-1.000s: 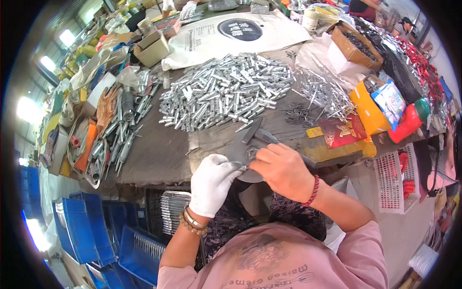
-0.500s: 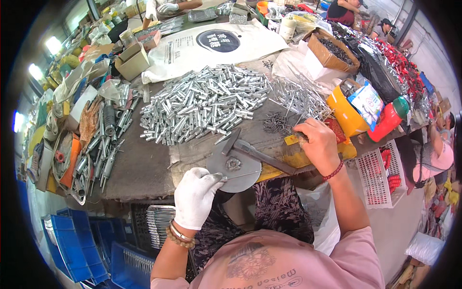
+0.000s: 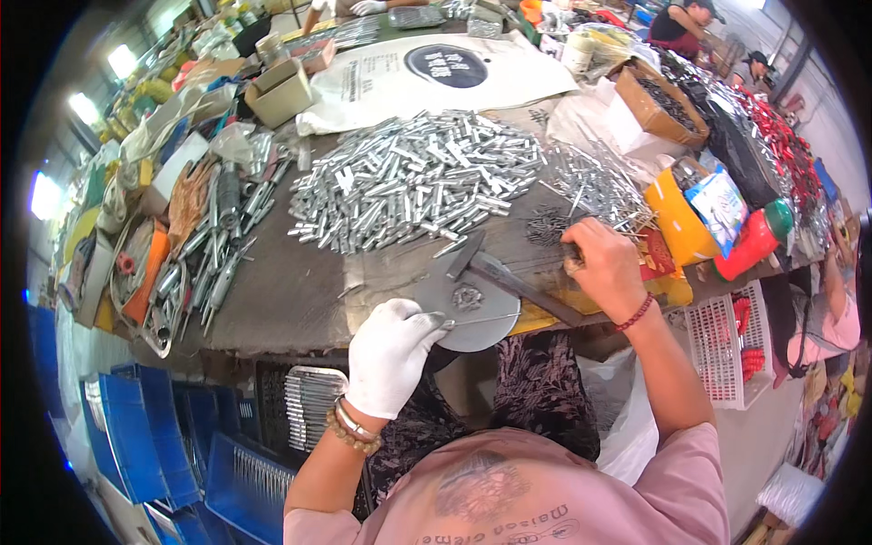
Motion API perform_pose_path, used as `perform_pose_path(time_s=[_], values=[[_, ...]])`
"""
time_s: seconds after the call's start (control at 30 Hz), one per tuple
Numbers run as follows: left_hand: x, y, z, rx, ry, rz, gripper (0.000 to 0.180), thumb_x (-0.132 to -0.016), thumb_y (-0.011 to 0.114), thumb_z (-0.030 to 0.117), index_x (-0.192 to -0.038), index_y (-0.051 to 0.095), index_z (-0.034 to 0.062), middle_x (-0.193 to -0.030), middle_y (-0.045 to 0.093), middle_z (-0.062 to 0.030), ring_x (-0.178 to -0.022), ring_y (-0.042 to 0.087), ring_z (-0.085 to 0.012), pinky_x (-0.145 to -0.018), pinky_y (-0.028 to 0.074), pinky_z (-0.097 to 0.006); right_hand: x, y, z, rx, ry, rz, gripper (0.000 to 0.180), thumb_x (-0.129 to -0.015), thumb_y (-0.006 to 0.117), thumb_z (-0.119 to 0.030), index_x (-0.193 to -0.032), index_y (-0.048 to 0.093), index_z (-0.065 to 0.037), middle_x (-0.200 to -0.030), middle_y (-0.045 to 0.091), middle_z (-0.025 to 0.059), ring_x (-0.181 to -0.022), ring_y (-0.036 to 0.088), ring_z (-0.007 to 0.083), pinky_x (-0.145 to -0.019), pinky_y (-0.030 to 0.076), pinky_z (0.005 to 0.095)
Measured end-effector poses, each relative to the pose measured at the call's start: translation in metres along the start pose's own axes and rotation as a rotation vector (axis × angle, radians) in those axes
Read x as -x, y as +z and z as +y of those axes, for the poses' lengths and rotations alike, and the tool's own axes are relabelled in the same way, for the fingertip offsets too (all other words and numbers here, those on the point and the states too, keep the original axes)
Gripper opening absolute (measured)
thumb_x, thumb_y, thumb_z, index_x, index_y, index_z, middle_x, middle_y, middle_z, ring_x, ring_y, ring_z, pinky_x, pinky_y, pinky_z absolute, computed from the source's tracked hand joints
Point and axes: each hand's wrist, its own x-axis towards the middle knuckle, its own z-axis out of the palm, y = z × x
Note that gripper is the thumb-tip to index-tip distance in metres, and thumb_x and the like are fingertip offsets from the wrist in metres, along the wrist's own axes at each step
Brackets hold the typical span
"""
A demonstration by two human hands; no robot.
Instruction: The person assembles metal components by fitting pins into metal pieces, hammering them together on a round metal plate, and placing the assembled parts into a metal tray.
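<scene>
Head view: gloved left hand [image 3: 392, 354] pinching thin pin [image 3: 477, 320]; right hand [image 3: 604, 266] curled in nails [image 3: 595, 186]; white sack [image 3: 436, 77] behind.

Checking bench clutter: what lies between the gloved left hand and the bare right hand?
In the head view, a hammer lies across a round metal disc between the left hand and right hand.

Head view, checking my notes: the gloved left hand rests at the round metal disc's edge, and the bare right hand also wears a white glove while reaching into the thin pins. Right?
Not quite. In the head view the right hand is bare, with only a red bracelet at its wrist. The gloved left hand is at the round metal disc.
</scene>
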Motion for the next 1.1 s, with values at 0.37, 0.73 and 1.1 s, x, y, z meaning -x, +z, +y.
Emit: perform_pose_path(time_s=[0.37, 0.73, 1.1], values=[[0.001, 0.003, -0.002, -0.090, 0.011, -0.021, 0.018, -0.081, 0.083, 0.013, -0.098, 0.078, 0.0117, -0.092, 0.067, -0.0055, -0.089, 0.067, -0.0278, -0.077, 0.056, -0.039, -0.014, 0.024, -0.122, -0.495, -0.261, -0.084, 0.039, -0.078, 0.072, 0.006, -0.116, 0.068, -0.006, -0.100, 0.073, 0.0121, -0.094, 0.072, 0.0329, -0.083, 0.058, 0.0414], [0.002, 0.003, -0.005, -0.104, -0.009, -0.055, 0.019, -0.083, 0.081, 0.017, -0.102, 0.080, 0.0164, -0.093, 0.065, -0.0055, -0.088, 0.067, -0.0283, -0.074, 0.055, -0.040, -0.002, 0.031, -0.112, -0.774, -0.081, -0.195, 0.068, -0.078, 0.070, 0.014, -0.140, 0.059, -0.012, -0.098, 0.073, 0.0101, -0.092, 0.071, 0.0300, -0.081, 0.057, 0.0403], [0.004, 0.005, -0.006, -0.082, -0.016, -0.023, 0.017, -0.083, 0.081, 0.018, -0.099, 0.077, 0.0144, -0.092, 0.065, -0.0074, -0.088, 0.066, -0.0305, -0.075, 0.055, -0.042, -0.015, 0.021, -0.121, -0.605, -0.213, -0.293, 0.066, -0.081, 0.064, 0.011, -0.143, 0.053, -0.008, -0.094, 0.068, 0.0127, -0.092, 0.068, 0.0350, -0.083, 0.055, 0.0450]])
